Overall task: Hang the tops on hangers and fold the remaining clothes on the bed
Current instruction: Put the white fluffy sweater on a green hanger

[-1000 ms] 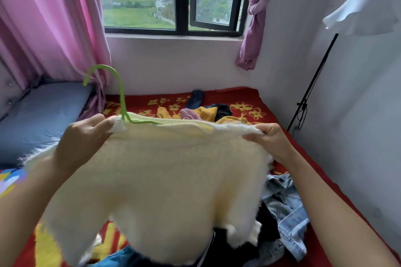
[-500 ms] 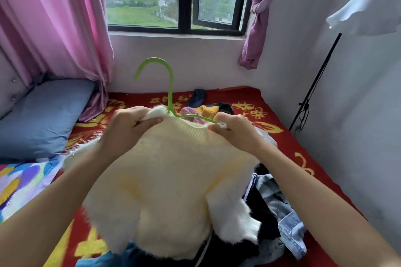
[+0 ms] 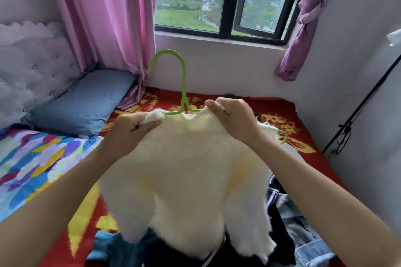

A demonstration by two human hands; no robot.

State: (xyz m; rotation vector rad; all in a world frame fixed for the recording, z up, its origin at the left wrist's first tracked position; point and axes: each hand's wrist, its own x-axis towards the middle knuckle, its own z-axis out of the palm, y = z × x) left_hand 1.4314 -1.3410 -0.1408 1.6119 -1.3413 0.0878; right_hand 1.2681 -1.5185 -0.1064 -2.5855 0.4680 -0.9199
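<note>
A fluffy cream sweater (image 3: 186,180) hangs in front of me over the bed. A green plastic hanger (image 3: 184,84) sits inside its neck, with the hook standing up above the collar and one arm end poking out at the right shoulder. My left hand (image 3: 132,130) pinches the left side of the ribbed collar. My right hand (image 3: 232,119) grips the right side of the collar. Below the sweater lie dark clothes (image 3: 280,234) and a denim piece (image 3: 308,236).
The bed has a red and yellow cover (image 3: 303,141). A blue pillow (image 3: 84,102) and a colourful quilt (image 3: 28,165) lie at the left. Pink curtains (image 3: 112,17) flank the window (image 3: 225,0). A black lamp stand (image 3: 358,110) stands at the right wall.
Both hands moved inward from the sweater's shoulders to the collar. The hanger hook went from the left to the centre, upright above the neck. The view turned left.
</note>
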